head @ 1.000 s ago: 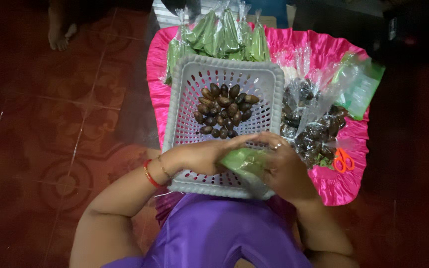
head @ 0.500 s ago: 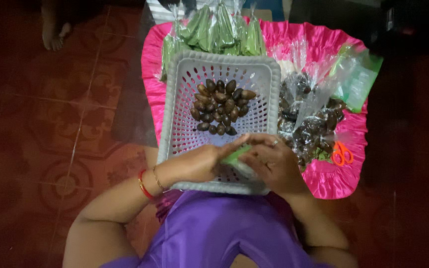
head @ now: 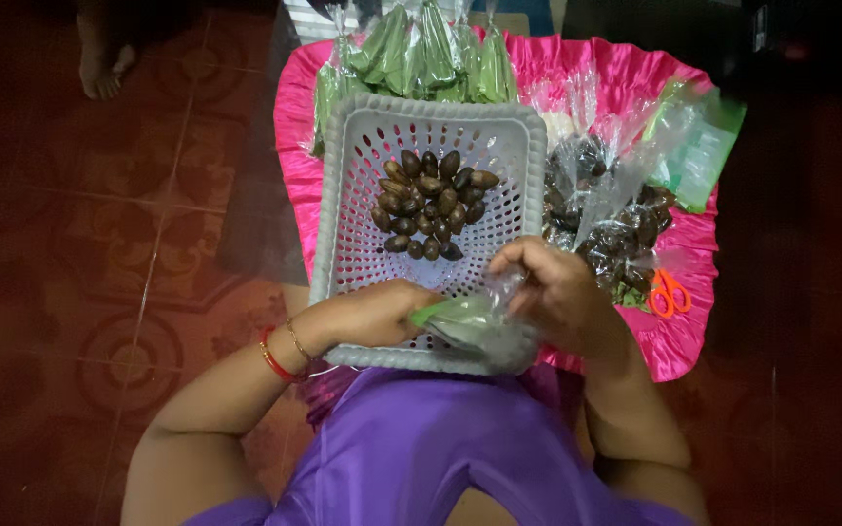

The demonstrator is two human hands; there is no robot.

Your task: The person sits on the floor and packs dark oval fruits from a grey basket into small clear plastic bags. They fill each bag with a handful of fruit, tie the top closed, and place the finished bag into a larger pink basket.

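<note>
Clear plastic bag [head: 475, 321] with green leaf inside sits over the near rim of the grey perforated basket [head: 363, 175], held between both hands. Left hand [head: 372, 312] closes its grip on the bag's left end; right hand [head: 553, 287] pinches the bag's top. Dark brown nuts [head: 431, 205] lie heaped in the basket. Orange scissors [head: 669, 292] rest on the pink cloth [head: 674, 346] beside bagged nuts [head: 616, 234].

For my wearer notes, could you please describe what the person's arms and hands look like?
Both arms are bare, with no sleeves showing. The left wrist wears a red bangle beside a thin gold bracelet. The right hand shows no wristwear here. A purple garment covers the lap.
</note>
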